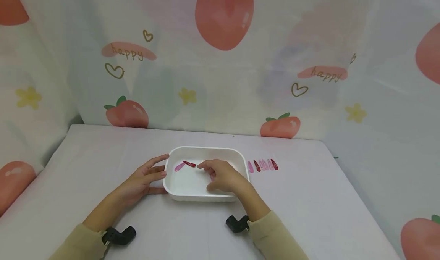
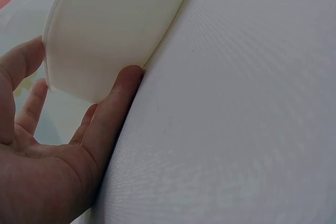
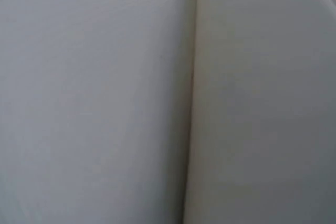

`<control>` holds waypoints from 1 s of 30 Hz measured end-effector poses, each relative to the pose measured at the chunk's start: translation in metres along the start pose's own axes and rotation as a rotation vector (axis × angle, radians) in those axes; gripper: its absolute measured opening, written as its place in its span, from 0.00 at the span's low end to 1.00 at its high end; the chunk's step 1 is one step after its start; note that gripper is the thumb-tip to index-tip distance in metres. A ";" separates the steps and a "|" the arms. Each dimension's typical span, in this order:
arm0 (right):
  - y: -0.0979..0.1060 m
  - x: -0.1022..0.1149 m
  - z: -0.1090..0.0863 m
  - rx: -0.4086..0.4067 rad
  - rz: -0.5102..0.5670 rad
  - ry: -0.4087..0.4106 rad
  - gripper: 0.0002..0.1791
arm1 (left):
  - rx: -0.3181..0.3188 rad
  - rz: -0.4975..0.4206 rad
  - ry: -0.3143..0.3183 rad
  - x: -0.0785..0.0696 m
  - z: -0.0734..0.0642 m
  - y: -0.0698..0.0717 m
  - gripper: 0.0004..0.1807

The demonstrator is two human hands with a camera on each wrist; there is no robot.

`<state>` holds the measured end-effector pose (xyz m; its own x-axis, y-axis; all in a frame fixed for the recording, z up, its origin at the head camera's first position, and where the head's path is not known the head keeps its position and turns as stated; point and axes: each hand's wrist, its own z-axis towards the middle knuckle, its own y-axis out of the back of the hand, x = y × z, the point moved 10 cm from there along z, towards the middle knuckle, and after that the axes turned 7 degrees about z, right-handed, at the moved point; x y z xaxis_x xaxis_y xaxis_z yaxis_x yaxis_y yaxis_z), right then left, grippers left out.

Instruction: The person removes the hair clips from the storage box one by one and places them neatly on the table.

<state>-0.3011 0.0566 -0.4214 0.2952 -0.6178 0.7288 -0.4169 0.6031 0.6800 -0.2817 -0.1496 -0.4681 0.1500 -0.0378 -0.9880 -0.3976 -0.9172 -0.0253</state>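
A white tray (image 1: 203, 197) stands on the table. My left hand (image 1: 139, 181) rests against its left end with fingers spread; in the left wrist view, the thumb and fingertips of the left hand (image 2: 58, 166) touch the tray wall (image 2: 121, 19). Over the inside of the tray my right hand (image 1: 225, 178) reaches in, index finger stretched toward a red snap hair clip (image 1: 189, 163). Beside that clip lies a pink snap hair clip (image 1: 179, 167). Some pink shows beneath the right fingers, mostly hidden. The right wrist view has only the tray's outer side (image 3: 262, 103) and tabletop.
Right of the tray, several pink and red hair clips (image 1: 263, 165) lie side by side in a row on the white table (image 1: 309, 199). A patterned curtain (image 1: 223, 80) hangs behind the table. Black wrist devices (image 1: 120, 236) sit at both sleeves.
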 end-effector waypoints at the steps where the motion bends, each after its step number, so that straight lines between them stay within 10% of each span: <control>1: -0.001 0.000 0.000 -0.002 -0.031 0.002 0.35 | 0.004 0.002 -0.003 0.000 0.000 -0.001 0.35; 11: 0.007 0.003 -0.001 -0.054 -0.082 0.044 0.28 | -0.004 0.016 0.003 -0.001 -0.001 -0.003 0.35; 18: 0.030 0.003 -0.002 -0.155 0.132 0.091 0.20 | -0.004 0.010 -0.002 -0.001 -0.002 -0.002 0.35; 30: 0.039 -0.011 -0.009 -0.036 0.610 -0.007 0.26 | 0.000 0.023 -0.009 -0.002 -0.003 -0.002 0.35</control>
<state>-0.3127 0.0917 -0.4025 0.0066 -0.1592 0.9872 -0.4797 0.8657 0.1429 -0.2783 -0.1494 -0.4656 0.1325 -0.0553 -0.9896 -0.4009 -0.9161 -0.0024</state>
